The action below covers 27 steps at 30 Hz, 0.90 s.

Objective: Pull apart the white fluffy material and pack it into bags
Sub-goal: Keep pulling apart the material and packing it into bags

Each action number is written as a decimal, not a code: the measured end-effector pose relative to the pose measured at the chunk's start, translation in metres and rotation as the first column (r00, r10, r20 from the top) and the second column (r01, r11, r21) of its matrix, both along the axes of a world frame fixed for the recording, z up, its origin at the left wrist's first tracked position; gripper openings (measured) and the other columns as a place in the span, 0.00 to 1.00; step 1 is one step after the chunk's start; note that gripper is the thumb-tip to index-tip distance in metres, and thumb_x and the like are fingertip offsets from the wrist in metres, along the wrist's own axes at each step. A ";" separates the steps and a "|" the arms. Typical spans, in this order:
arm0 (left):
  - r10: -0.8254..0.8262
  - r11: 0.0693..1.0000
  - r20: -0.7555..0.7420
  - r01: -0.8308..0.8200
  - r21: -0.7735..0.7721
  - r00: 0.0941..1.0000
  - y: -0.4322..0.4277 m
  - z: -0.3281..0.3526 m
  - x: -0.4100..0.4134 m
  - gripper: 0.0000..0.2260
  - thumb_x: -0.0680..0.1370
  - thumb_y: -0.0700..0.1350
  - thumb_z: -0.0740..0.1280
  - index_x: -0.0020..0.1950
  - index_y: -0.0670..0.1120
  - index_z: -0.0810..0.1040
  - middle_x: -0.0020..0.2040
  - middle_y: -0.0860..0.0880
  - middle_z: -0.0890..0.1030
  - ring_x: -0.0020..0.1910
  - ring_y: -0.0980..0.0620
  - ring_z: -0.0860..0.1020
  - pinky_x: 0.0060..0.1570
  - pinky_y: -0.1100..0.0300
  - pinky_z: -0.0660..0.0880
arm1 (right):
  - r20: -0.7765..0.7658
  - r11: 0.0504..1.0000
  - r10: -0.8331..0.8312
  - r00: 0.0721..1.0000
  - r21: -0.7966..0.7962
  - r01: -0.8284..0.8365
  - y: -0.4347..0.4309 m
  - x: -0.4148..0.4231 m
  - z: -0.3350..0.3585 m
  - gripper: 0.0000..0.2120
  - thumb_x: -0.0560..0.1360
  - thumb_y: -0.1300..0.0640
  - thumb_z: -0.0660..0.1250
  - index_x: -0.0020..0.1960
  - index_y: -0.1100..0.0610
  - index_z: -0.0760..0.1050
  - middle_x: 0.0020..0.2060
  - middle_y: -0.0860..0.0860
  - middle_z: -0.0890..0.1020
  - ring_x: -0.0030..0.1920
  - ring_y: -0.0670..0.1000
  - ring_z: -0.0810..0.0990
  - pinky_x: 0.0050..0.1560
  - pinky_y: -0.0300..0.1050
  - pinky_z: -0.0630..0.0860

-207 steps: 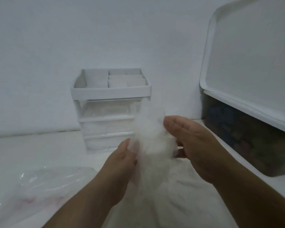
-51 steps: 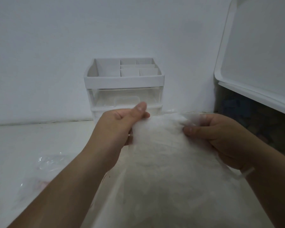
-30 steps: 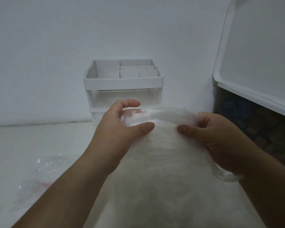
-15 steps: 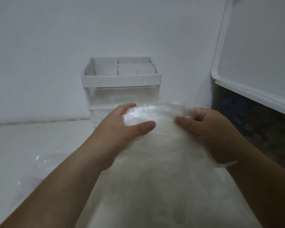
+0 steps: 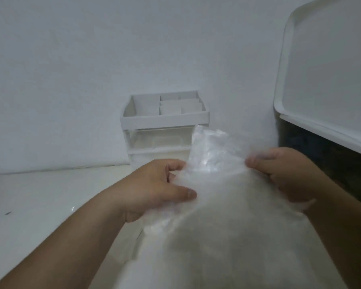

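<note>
- The clear plastic bag (image 5: 227, 236) lies lengthwise between the two hands. Its long axis runs from the person's body away toward the wall. The full end reaches back past the wrists and the mouth end points up and away beyond the fingertips.
- The white fluffy material (image 5: 238, 263) fills the bag from the fingers back toward the person. It shows as a soft, cloudy, off-white mass with blurred edges.
- Past the fingers, the bag's unfilled top (image 5: 211, 149) stands up crinkled, see-through and glossy.
- A white lid (image 5: 331, 80) leans upright well to the right of the right fingers, above a dark storage box (image 5: 321, 161).
- The white table (image 5: 40, 205) spreads out to the left of the left fingers.
- A white drawer organiser (image 5: 165, 119) stands beyond the fingertips against the wall. It has open compartments on top and clear drawers below.
- The left hand (image 5: 152, 190) grips the bag's left side at the neck. Its thumb (image 5: 186, 193) is laid flat on the near face, and its fingers (image 5: 173, 164) curl round the far side.
- The right hand (image 5: 288, 174) grips the right side. Its fingers (image 5: 258, 161) are curled into the plastic, and its thumb is hidden behind the bag.
- A small dark speck (image 5: 8, 213) lies on the table far to the left of the left fingers.
</note>
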State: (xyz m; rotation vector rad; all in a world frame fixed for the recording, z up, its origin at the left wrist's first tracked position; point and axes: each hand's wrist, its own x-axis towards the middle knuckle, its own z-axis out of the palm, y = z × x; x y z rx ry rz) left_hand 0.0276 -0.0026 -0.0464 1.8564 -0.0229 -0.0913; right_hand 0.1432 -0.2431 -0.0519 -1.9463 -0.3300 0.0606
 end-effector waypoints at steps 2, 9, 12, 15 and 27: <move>-0.052 0.975 -0.117 0.075 0.208 0.992 0.009 0.003 -0.002 0.09 0.74 0.34 0.73 0.50 0.46 0.84 0.41 0.44 0.85 0.35 0.47 0.82 0.38 0.57 0.79 | 0.067 0.994 -0.032 0.997 -0.100 0.039 -0.010 0.009 0.001 0.10 0.77 0.56 0.70 0.43 0.62 0.84 0.35 0.54 0.83 0.32 0.47 0.79 0.29 0.37 0.72; 0.498 0.867 -0.024 -0.498 0.010 0.867 0.027 0.014 0.045 0.08 0.79 0.45 0.70 0.51 0.40 0.82 0.47 0.44 0.85 0.39 0.49 0.82 0.42 0.56 0.82 | 0.136 0.978 -0.082 0.987 -0.179 0.106 -0.026 0.025 0.004 0.08 0.76 0.55 0.71 0.39 0.55 0.82 0.34 0.48 0.81 0.35 0.41 0.75 0.32 0.30 0.66; 0.463 0.644 -0.312 -0.557 -0.524 0.829 0.009 0.023 0.069 0.17 0.76 0.52 0.73 0.52 0.39 0.78 0.41 0.44 0.83 0.32 0.52 0.79 0.33 0.61 0.82 | 0.149 0.979 -0.052 0.987 -0.187 0.080 -0.020 0.022 0.002 0.08 0.76 0.55 0.72 0.41 0.57 0.84 0.38 0.55 0.84 0.35 0.43 0.76 0.34 0.31 0.68; 0.501 0.384 -0.398 -0.610 -0.693 0.768 0.000 0.023 0.089 0.18 0.73 0.54 0.76 0.46 0.40 0.78 0.30 0.48 0.79 0.28 0.55 0.76 0.29 0.64 0.79 | 0.152 0.980 -0.033 0.988 -0.187 0.061 -0.016 0.021 0.000 0.10 0.76 0.55 0.72 0.39 0.59 0.83 0.39 0.57 0.85 0.36 0.46 0.78 0.36 0.30 0.69; 0.625 0.215 -0.442 -0.687 -0.695 0.643 -0.014 0.009 0.091 0.14 0.70 0.54 0.78 0.47 0.47 0.79 0.30 0.53 0.76 0.21 0.56 0.73 0.22 0.68 0.71 | 0.077 0.988 0.009 0.997 -0.154 0.003 -0.027 0.022 0.001 0.09 0.75 0.55 0.73 0.39 0.57 0.86 0.38 0.60 0.86 0.36 0.54 0.81 0.41 0.46 0.75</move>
